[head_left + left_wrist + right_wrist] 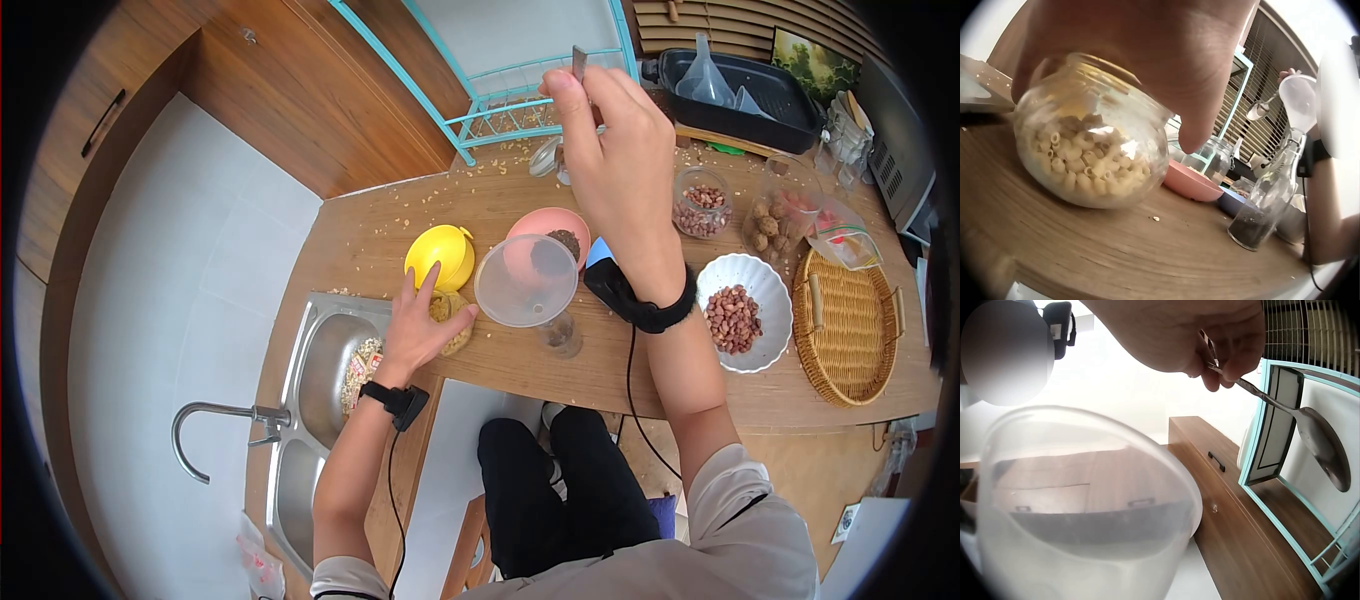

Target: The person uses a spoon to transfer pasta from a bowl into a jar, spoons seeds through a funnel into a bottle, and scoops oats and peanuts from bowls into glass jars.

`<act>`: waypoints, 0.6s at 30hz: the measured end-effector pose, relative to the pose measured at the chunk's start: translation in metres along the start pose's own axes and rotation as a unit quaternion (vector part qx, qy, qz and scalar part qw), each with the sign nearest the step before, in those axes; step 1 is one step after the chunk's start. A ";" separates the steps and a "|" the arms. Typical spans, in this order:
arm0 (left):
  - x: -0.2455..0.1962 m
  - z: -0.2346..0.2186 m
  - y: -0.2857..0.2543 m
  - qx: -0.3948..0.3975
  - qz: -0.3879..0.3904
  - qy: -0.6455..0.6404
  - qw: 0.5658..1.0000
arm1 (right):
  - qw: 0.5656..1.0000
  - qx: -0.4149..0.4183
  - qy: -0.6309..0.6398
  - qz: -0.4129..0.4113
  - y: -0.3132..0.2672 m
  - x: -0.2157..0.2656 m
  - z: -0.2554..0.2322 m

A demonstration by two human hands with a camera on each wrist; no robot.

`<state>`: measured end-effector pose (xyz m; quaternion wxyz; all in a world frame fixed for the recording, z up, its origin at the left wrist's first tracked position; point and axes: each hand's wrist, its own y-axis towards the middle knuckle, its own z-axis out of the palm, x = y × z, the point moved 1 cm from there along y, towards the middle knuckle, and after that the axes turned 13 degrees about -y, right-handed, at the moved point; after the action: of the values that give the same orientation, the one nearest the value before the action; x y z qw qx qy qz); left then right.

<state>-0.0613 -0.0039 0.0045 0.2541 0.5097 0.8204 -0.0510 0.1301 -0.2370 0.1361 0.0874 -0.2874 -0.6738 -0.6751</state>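
My left hand [420, 325] spreads its fingers over a round glass jar [1091, 150] of macaroni; in the left wrist view the thumb hangs beside the jar's right side. Raised high on the other side, my right hand [625, 135] pinches a metal spoon [1325, 447] by its handle. The spoon's bowl looks bare in the right wrist view. Below it a translucent funnel [527, 280] stands in a glass bottle [1260, 209] with dark contents at the bottom. Behind the funnel is a pink bowl [545, 216] with dark grains, and a yellow bowl [440, 255] sits beyond the macaroni jar.
A sink [330, 310] lies at the left. To the right are a white fluted bowl [775, 305] of red-brown nuts, a wicker tray [850, 330], and a jar of nuts [703, 205]. A turquoise rack [460, 130] stands behind. Crumbs dot the counter.
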 end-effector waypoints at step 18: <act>0.019 0.014 0.068 0.034 0.025 0.025 0.999 | 1.000 -0.021 0.009 -0.015 -0.001 -0.001 0.002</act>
<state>-0.0041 0.0396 -0.0046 0.2168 0.5398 0.8112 -0.0599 0.1306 -0.2351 0.1348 0.0773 -0.2734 -0.6629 -0.6927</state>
